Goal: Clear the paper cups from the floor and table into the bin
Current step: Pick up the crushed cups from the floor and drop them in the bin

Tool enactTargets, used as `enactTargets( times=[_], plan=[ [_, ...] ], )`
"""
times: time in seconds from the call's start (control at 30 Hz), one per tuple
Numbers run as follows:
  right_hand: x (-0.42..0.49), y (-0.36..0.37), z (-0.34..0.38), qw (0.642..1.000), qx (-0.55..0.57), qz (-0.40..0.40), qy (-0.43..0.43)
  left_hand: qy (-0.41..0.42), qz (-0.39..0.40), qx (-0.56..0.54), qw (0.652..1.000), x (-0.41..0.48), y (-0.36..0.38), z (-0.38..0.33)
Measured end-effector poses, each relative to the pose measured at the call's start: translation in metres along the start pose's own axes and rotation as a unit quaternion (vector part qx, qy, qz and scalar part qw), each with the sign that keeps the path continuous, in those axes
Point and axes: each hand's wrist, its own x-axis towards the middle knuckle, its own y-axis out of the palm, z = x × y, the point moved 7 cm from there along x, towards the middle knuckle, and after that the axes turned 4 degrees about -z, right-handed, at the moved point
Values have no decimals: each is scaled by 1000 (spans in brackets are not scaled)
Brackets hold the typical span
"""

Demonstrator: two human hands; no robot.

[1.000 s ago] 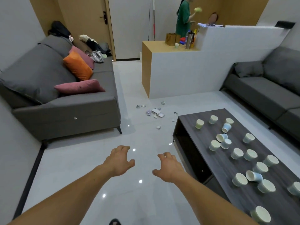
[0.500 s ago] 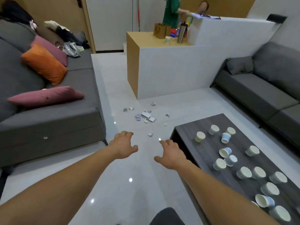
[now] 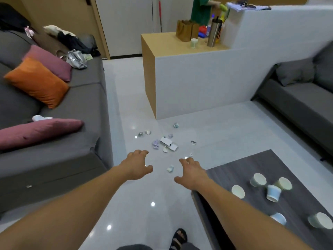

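Grey-wood table (image 3: 252, 163) carries upright and tipped paper cups (image 3: 258, 179); crushed cups (image 3: 155, 143) litter the floor (image 3: 137, 204) beyond the table's far-left corner. Our left hand (image 3: 137, 166) and right hand (image 3: 193, 173) hover beside that corner, fingers spread, holding nothing. One crushed cup (image 3: 170, 168) lies on the floor between them.

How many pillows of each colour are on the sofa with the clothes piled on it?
Orange pillow: 1
Pink pillows: 2
Total: 3
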Motion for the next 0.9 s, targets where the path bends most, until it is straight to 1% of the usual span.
enactTargets(
  times=[0.1,0.27,0.43,0.57,0.67,0.73,0.9],
  plan=[
    [49,-20,-18,1000,-11,3,8,-10,5,-10,1000,47,-9,-10],
    [125,-27,-30,999,-19,40,10,-15,51,-21,998,125,-6,-12],
    [216,-25,-36,996,-31,79,32,-7,94,-41,995,236,-8,1],
    [289,-18,-42,992,-26,105,59,-21,132,-63,989,328,-5,15],
    [345,1,-45,990,-23,129,57,-37,160,-88,982,383,11,24],
    [382,23,-49,987,-15,150,60,-64,176,-107,977,416,31,36],
    [486,119,-75,980,6,189,55,-117,196,-135,964,506,115,74]
  ],
)
